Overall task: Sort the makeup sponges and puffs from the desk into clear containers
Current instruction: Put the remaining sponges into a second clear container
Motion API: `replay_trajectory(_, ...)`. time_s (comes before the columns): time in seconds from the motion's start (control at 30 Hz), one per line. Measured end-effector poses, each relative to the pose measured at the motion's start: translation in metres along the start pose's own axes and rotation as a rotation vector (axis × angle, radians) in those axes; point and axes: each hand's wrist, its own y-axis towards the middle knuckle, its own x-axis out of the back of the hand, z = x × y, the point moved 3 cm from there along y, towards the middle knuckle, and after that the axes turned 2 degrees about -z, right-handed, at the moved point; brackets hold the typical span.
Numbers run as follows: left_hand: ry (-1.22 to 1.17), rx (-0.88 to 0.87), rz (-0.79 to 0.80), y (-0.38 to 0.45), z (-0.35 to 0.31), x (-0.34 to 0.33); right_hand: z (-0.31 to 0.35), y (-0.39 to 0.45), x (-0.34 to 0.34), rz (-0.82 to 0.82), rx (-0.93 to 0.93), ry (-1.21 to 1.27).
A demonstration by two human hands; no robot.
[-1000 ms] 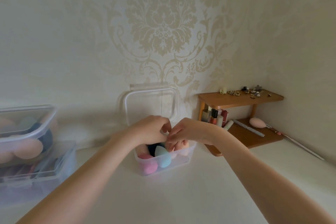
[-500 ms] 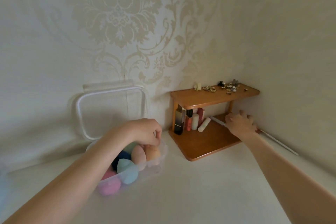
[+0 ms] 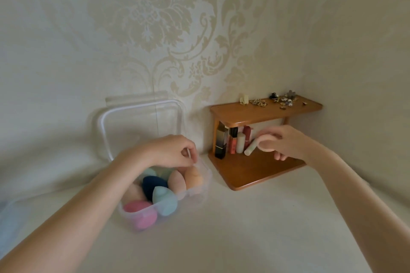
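Peach-pink makeup puff (image 3: 267, 143), round and soft-looking, sits in the grasp of the right hand (image 3: 285, 144), whose fingers curl round it in front of the lower level of a small wooden shelf (image 3: 255, 170). Behind it stand lipsticks and tubes (image 3: 233, 142), and small jewellery pieces (image 3: 275, 101) lie scattered on the shelf's top board. To the left, a clear container (image 3: 199, 193) rests on the white bench (image 3: 244, 228), its lid (image 3: 142, 122) propped upright against the patterned wall. Inside are teardrop-shaped makeup sponges (image 3: 165, 200): light blue, navy, pink, mint, peach and orange, packed close together. The left hand (image 3: 175, 150) hovers at the container's far rim with fingers curled in; whether it pinches the rim or holds nothing I cannot tell.
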Motion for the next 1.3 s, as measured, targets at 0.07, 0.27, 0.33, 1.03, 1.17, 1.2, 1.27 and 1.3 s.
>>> replay_trajectory(0.07, -0.012, 0.015, -0.056, -0.015, 0.005, 0.004, 0.038, -0.025, -0.011, 0.229, 0.158, 0.211)
replay_trajectory(0.27, 0.003, -0.002, -0.101, -0.059, 0.017, -0.007, 0.111, -0.031, -0.069, 0.567, 0.335, -0.005)
replay_trajectory(0.33, 0.031, -0.010, -0.076, -0.067, 0.022, -0.016, 0.124, -0.030, -0.082, 0.648, 0.295, -0.197)
replay_trajectory(1.03, -0.147, -0.025, -0.146, -0.070, 0.037, -0.006, 0.151, -0.024, -0.080, 0.390, 0.339, -0.361)
replay_trajectory(1.17, 0.023, -0.132, -1.052, -0.104, 0.050, 0.053, 0.176, -0.008, -0.037, -0.330, 0.535, -0.098)
replay_trajectory(1.2, 0.066, -0.086, -1.137, -0.109, 0.054, 0.062, 0.182, -0.004, -0.040, -0.376, 0.583, -0.152)
replay_trajectory(1.27, 0.046, 0.059, -1.065, -0.104, 0.063, 0.068, 0.184, 0.007, -0.058, -0.325, 0.596, -0.290)
replay_trajectory(1.3, 0.019, 0.114, -0.986, -0.099, 0.067, 0.067, 0.184, 0.011, -0.068, -0.286, 0.572, -0.338)
